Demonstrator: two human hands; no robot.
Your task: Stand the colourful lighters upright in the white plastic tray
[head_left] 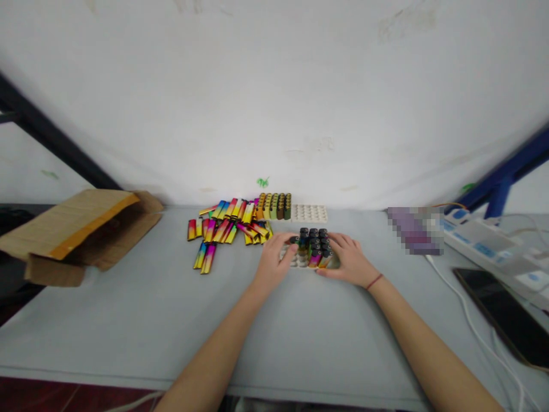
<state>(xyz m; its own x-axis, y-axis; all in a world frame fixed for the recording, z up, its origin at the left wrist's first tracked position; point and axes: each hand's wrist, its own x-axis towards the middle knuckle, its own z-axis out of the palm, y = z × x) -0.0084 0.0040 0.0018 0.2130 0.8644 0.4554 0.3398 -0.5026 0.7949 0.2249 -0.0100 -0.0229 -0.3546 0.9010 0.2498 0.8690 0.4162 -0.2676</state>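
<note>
In front of me is a white holed tray [298, 261], with several black-topped lighters [315, 243] standing upright in its middle and right part. Between the thumb and fingers of my left hand [277, 254] is one black-topped lighter [294, 239], at the tray's left side; its lower part is hidden. My right hand [349, 260] curves around the tray's right edge, thumb near the front corner and fingers behind. Left of the tray lies a loose pile of shiny rainbow and gold lighter-shaped pieces [227, 220]. Two of these pieces [205, 257] lie apart, nearer me.
Behind the tray stand a block of upright gold and dark pieces [273, 206] and another white holed tray [309, 213]. At left is an open cardboard box [86, 223]. On the right are a power strip [484, 243], a black phone [506, 312] and white cables [463, 309].
</note>
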